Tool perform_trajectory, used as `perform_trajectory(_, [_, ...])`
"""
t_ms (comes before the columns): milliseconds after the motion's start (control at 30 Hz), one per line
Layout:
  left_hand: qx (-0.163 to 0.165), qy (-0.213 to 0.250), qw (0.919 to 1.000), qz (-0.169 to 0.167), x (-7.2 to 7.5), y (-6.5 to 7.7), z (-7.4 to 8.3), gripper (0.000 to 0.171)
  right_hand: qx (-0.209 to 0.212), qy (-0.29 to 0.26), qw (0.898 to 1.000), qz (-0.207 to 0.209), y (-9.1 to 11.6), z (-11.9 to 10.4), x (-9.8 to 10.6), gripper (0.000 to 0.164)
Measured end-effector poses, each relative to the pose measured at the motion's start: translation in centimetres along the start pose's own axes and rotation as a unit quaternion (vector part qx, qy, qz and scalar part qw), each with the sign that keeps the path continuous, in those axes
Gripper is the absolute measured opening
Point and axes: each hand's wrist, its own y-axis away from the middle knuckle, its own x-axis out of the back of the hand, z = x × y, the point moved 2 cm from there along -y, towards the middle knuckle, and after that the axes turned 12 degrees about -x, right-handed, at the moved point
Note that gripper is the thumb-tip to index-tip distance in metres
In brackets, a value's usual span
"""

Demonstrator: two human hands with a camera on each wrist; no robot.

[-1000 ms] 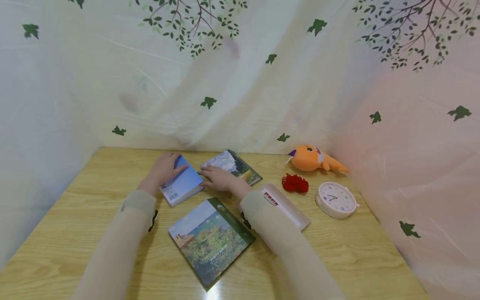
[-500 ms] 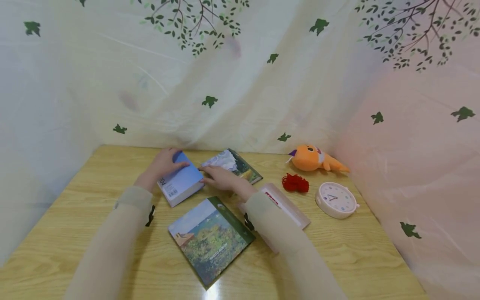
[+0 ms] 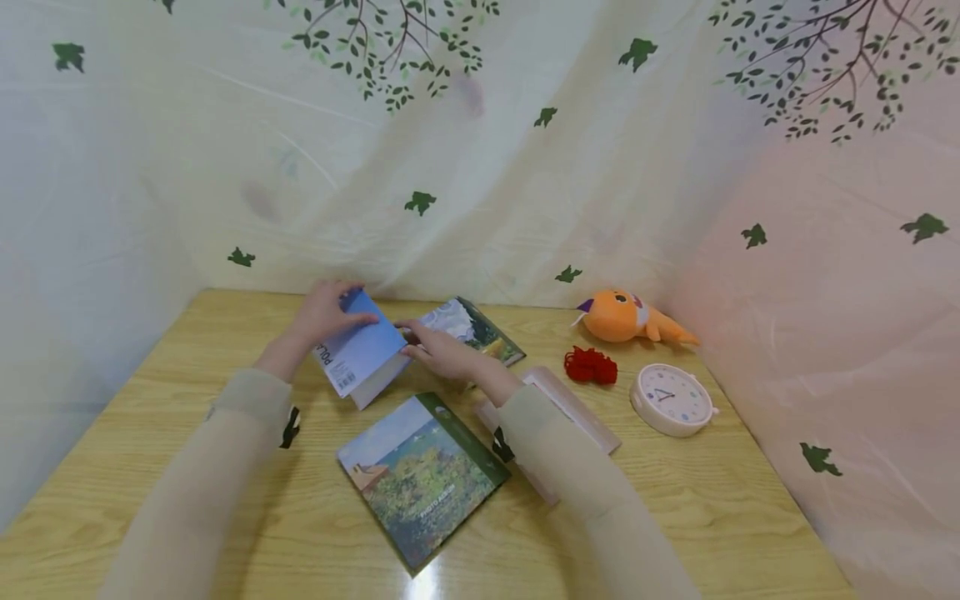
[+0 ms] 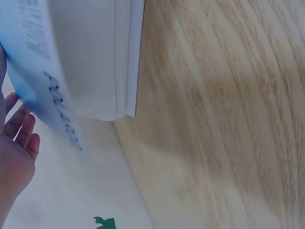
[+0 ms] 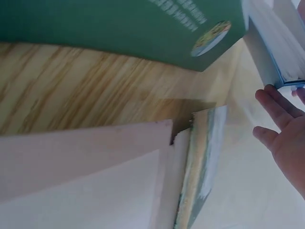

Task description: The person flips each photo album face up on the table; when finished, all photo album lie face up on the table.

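Note:
A blue photo album with a barcode and the letters "POLA" is tilted up at the back left of the table, its cover raised off the pages. With the thumb on the cover and fingers over the far edge, my left hand grips it. At the album's right edge, my right hand holds the spine corner. The left wrist view shows white pages under the lifted cover. Fingers touch the spine corner in the right wrist view; the thumb's hold is partly hidden there.
A green-edged photo album lies in front. Behind my right hand is a landscape-covered album; a pink book lies partly under the right forearm. Red yarn, an orange plush toy and a round clock stand right.
My left hand has moved up and slightly left, raising the blue album's cover from its pages and tilting it. My right hand stays at the album's right edge.

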Motion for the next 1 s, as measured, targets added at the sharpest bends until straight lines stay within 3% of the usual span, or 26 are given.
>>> perform_trajectory(233, [0.003, 0.024, 0.9997, 0.003, 1.1, 0.4, 0.7, 0.080, 0.024, -0.024, 0.999, 0.009, 0.7, -1.0, 0.6, 0.053])
perform_trajectory(600, [0.022, 0.006, 0.9997, 0.009, 2.9, 1.0, 2.0, 0.090, 0.048, -0.024, 0.998, 0.024, 1.5, -1.8, 1.2, 0.050])
perform_trajectory(1000, [0.033, 0.097, 0.9944, 0.027, 3.2, 2.4, 1.6, 0.083, 0.076, 0.044, 0.994, 0.066, 2.1, -2.5, 1.6, 0.050])
